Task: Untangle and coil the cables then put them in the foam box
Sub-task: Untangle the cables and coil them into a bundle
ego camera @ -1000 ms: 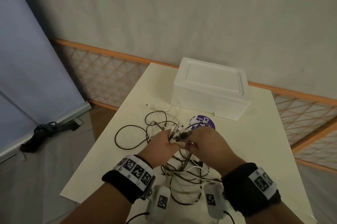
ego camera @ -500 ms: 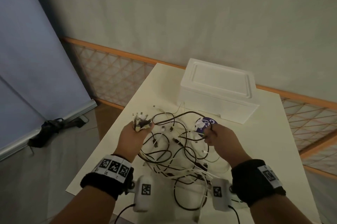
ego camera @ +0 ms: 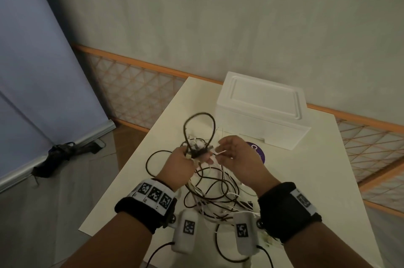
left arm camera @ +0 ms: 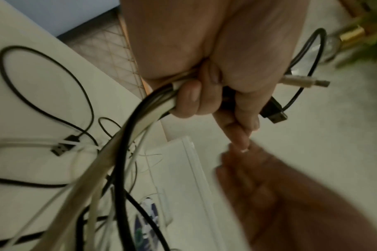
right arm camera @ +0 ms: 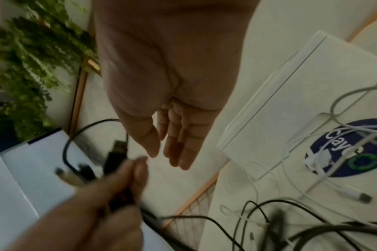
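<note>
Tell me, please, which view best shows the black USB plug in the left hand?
Left wrist: the black USB plug juts out sharp beyond the left hand. The right wrist view shows it blurred; in the head view it is too small to make out.

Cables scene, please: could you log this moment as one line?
left hand: grips cable ends | right hand: open, beside | tangle: on table | foam box: lid on

Dim rm. Plain wall [ego camera: 218,16], orange-framed lattice panel [ego camera: 140,93] below; blue screen [ego camera: 32,60] left; white table [ego camera: 328,169].

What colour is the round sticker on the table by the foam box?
Dark blue-purple sticker with white lettering and a green ring; clearest in the right wrist view.
</note>
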`<action>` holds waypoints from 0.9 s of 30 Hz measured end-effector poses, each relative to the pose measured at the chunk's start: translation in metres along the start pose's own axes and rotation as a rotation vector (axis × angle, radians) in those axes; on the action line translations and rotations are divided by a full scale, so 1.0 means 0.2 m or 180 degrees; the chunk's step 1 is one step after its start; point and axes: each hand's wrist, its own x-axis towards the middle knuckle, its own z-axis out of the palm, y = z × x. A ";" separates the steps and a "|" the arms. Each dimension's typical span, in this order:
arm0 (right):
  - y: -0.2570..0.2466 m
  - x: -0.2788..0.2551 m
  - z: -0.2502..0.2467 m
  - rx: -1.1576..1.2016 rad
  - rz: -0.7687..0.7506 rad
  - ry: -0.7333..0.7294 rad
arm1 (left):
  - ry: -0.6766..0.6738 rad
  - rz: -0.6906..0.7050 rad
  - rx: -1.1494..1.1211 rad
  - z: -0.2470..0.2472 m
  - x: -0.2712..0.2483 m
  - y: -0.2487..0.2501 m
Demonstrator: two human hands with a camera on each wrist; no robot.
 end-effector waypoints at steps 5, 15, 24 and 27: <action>0.09 0.05 0.13 -0.1825 -0.0377 -0.0774 | -0.0314 0.0139 -0.0678 -0.05 -0.07 0.16; 0.05 0.12 0.21 -0.1769 -0.0676 -0.0853 | -0.0373 0.0386 -0.1321 -0.12 -0.06 0.14; -0.14 0.16 0.06 0.0312 -0.0495 0.0259 | 0.0719 -0.0349 -0.0968 -0.13 0.09 -0.07; -0.21 0.15 0.06 0.0980 -0.0592 0.0257 | 0.0266 -0.0378 -0.0033 -0.07 0.13 -0.10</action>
